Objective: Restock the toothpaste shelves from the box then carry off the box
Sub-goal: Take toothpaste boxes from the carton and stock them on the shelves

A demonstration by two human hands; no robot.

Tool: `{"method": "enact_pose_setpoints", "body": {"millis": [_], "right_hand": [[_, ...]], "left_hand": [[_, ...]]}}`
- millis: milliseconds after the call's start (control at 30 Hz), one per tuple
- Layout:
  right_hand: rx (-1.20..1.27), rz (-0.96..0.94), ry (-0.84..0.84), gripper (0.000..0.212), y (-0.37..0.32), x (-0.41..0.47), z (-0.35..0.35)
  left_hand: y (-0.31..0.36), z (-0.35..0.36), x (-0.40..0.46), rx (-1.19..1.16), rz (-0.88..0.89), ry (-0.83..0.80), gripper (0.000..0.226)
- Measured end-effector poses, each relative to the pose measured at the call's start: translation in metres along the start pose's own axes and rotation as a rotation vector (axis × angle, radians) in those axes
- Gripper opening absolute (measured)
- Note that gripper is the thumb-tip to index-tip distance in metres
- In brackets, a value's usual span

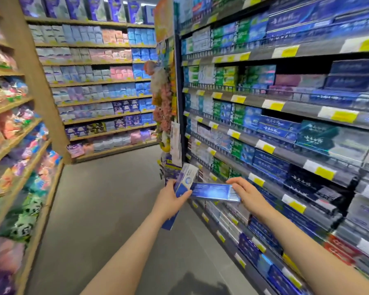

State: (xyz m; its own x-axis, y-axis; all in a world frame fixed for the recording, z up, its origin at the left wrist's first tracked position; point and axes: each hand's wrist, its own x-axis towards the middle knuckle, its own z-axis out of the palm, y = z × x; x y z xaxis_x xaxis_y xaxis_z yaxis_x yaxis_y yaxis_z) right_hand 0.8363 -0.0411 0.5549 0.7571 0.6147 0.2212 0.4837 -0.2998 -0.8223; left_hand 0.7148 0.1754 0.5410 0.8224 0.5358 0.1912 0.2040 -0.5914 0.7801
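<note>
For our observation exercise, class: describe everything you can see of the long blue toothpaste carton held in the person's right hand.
The long blue toothpaste carton is a slim rectangular box, apparently glossy card, deep blue with a pale glow at its middle and a white barcode panel at its right end. It lies roughly level, lengthwise across the view, low in front of the toothpaste shelves. The right hand grips its barcode end from above; its left end meets the upright white-and-blue carton held in the left hand.

Both hands (pixel 172 199) (pixel 246 193) apparently gripping.
</note>
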Motion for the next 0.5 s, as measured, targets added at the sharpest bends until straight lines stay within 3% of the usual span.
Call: {"method": "enact_pose_setpoints", "body": {"millis": [33, 167, 300, 500], "right_hand": [[-0.046, 0.011, -0.030, 0.015, -0.004, 0.005, 0.003], [-0.168, 0.052, -0.075, 0.055, -0.015, 0.016, 0.011], [-0.117, 0.142, 0.088, 0.040, -0.022, 0.021, 0.013], [0.069, 0.280, 0.301, 0.036, -0.025, 0.014, -0.013]], "left_hand": [[-0.001, -0.004, 0.013, -0.010, 0.016, -0.022, 0.035], [-0.002, -0.014, 0.057, -0.015, 0.092, -0.094, 0.035], [0.001, -0.013, 0.087, -0.001, 0.171, -0.205, 0.035], [0.013, 0.002, 0.109, -0.097, 0.235, -0.357, 0.037]]}}
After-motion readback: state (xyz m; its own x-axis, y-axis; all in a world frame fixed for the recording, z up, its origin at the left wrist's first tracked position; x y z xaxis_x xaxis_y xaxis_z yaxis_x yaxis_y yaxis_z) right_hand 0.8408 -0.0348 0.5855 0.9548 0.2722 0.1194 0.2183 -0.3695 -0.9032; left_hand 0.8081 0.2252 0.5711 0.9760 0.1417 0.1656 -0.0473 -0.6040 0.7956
